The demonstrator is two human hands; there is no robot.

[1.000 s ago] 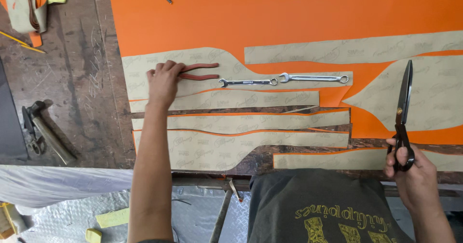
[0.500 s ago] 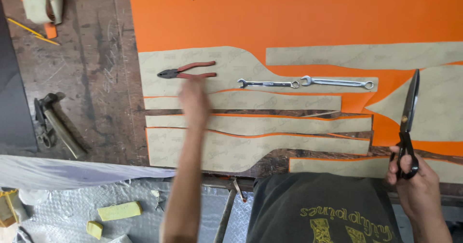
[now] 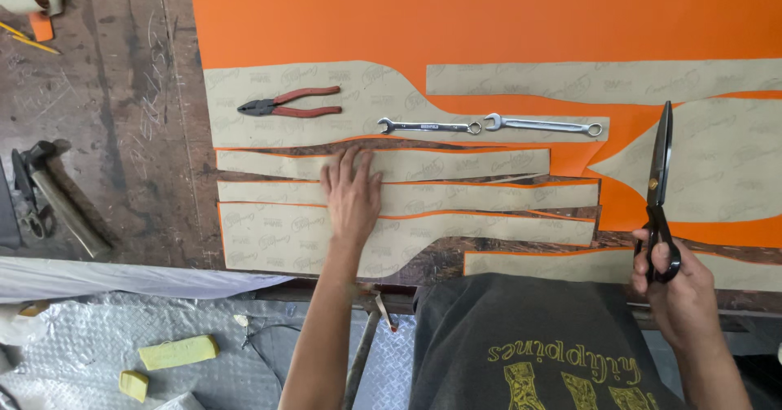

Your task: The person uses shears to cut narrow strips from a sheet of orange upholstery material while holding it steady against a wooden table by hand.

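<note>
A worn dark table (image 3: 122, 133) is carrying everything, and most of its top is lying under a wide orange sheet (image 3: 489, 19). Tan paper pattern pieces (image 3: 269, 243) are resting across the near part of that sheet in long, curved strips, one stacked just below another toward the table's front edge. The left hand (image 3: 352, 194) is lying flat on the middle strips, palm down, its grip spread apart and clamped on nothing, fingers pointing away from the person. The right hand (image 3: 680, 284) is hovering over the right front edge with its grip closed through the handles of black scissors (image 3: 658, 190), whose shut blades are pointing straight away over a tan piece. Red-handled pliers (image 3: 289, 103) are lying on the top pattern piece, beyond the left hand. Two silver wrenches (image 3: 489, 125) are sitting end to end just right of the pliers.
</note>
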